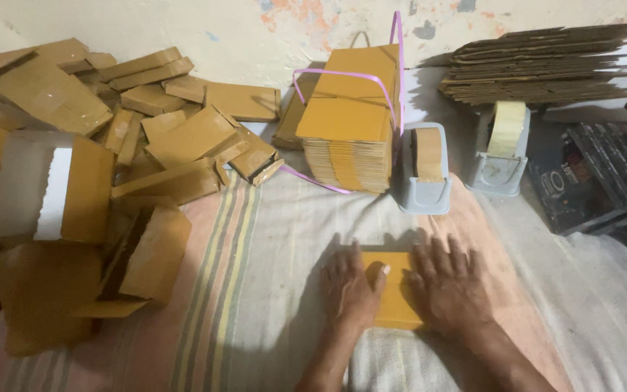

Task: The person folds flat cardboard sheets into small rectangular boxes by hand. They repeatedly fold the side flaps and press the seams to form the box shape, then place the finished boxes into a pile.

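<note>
Both hands lie flat and open, gripping nothing: the left hand [351,290] and right hand [450,289] press a flat yellow cardboard blank [393,290] onto the striped cloth [255,276], near centre. It looks light, thin, bendable; best lifted by its edges.

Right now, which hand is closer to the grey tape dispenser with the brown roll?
Right. The right hand lies almost straight below the grey tape dispenser, pressing the flat cardboard piece. The left hand rests on that piece's other edge, farther to the left.
</note>
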Available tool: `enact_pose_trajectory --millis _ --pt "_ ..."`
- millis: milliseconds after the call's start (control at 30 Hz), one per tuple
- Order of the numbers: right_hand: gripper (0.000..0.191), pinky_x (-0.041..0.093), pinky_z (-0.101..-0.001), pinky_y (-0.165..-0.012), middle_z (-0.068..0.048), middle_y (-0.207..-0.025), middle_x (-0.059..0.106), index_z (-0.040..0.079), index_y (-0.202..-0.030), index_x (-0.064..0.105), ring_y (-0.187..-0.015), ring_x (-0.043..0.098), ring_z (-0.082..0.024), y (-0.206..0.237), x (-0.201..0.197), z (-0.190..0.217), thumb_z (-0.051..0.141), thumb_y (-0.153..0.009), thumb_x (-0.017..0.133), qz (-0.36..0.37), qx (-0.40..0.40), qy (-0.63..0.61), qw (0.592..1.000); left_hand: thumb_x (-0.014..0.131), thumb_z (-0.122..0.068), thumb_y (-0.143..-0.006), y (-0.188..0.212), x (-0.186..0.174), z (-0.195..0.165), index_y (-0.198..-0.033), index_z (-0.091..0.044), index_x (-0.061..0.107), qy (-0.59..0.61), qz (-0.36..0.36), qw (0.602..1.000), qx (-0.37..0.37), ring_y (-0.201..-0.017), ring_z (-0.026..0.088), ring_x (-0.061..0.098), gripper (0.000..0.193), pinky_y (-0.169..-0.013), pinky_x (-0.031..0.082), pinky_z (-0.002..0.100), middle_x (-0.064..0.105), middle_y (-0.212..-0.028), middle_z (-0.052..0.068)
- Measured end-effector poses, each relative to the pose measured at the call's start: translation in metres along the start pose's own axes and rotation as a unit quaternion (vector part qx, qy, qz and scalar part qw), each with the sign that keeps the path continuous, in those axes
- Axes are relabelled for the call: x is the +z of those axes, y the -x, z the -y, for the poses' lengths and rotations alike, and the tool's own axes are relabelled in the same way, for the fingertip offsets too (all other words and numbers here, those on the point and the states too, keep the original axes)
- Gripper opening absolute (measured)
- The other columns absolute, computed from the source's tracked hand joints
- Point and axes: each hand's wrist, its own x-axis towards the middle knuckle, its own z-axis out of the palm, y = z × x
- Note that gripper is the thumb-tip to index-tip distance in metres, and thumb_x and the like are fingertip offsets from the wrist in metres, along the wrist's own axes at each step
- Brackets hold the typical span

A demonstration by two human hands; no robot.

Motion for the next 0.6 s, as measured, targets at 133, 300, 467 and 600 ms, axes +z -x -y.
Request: enact_pose_trajectory --millis 133,300,467,600 --pt "0.082 0.025 -0.0577 -0.119 -0.024 -0.165 0.023 0.014 -0.16 0.018 -0.146 0.031 -0.045 0.009 0.03 -0.029 0.054 -0.094 0.046 -0.045 0.08 -0.117 0.989 0.05 -0.064 -0.097 -0.009 0.021 0.019 -0.161 -0.008 0.009 0.089 -0.058 0.994 0.012 -0.157 0.034 0.007 0.094 -0.127 0.004 0.05 0.008 -0.169 0.02" --pt "0.088 0.039 -0.0485 -0.115 -0.029 -0.16 0.032 0.007 -0.163 0.019 -0.139 0.045 -0.047 0.04 0.035 -0.031 0.052 -0.094 0.05 -0.136 0.077 -0.283 0.946 0.051 -0.072 -0.095 -0.003 0.021 0.024 -0.162 -0.017 0.018 0.097 0.034 0.994 -0.03 -0.16 0.036 0.007 0.092 -0.13 0.006 0.054 0.014 -0.172 0.017" --pt "0.094 0.038 -0.0488 -0.112 -0.031 -0.161 0.029 0.003 -0.16 0.019 -0.142 0.037 -0.048 0.08 0.004 -0.011 0.053 -0.09 0.057 -0.144 0.154 -0.473 0.856 0.061 -0.071 -0.08 0.025 -0.001 0.018 -0.162 -0.02 0.019 0.282 0.059 0.957 -0.044 -0.144 0.034 0.044 0.105 -0.116 0.04 0.052 0.038 -0.16 0.015" --pt "0.093 0.034 -0.0508 -0.114 -0.03 -0.162 0.027 0.004 -0.16 0.019 -0.144 0.034 -0.047 0.082 -0.015 0.015 0.052 -0.089 0.057 -0.243 0.249 -0.566 0.747 0.074 -0.051 -0.082 0.048 -0.004 0.015 -0.154 -0.013 0.031 0.516 0.015 0.854 0.066 -0.133 0.029 0.061 0.092 -0.109 0.052 0.042 0.06 -0.143 0.017"
